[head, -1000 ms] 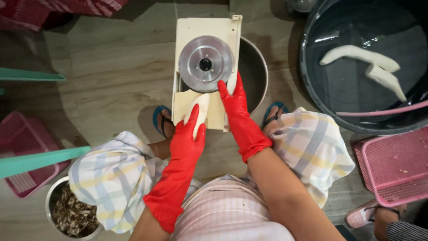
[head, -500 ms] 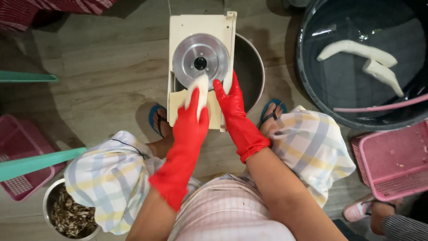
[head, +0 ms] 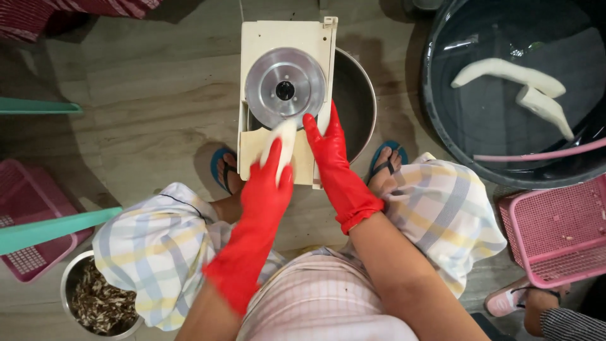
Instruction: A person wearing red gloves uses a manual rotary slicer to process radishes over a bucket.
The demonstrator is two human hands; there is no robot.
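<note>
Both my hands wear red rubber gloves. My left hand (head: 268,183) grips a pale peeled root piece (head: 282,140) and presses its tip against the round steel blade (head: 285,88) of a cream slicing board (head: 265,38). My right hand (head: 328,148) lies flat along the board's right edge, fingers straight, steadying it. The board rests over a steel pot (head: 356,101) between my feet.
A dark tub (head: 442,126) of water at the upper right holds two more pale roots (head: 508,72). Pink mesh baskets sit at the right (head: 555,233) and left (head: 25,208). A steel bowl of peelings (head: 98,303) is at the lower left. Another person's foot (head: 517,300) shows at the lower right.
My left hand has pushed the root piece up the board and back a little against the blade. My right hand stays on the board's edge.
</note>
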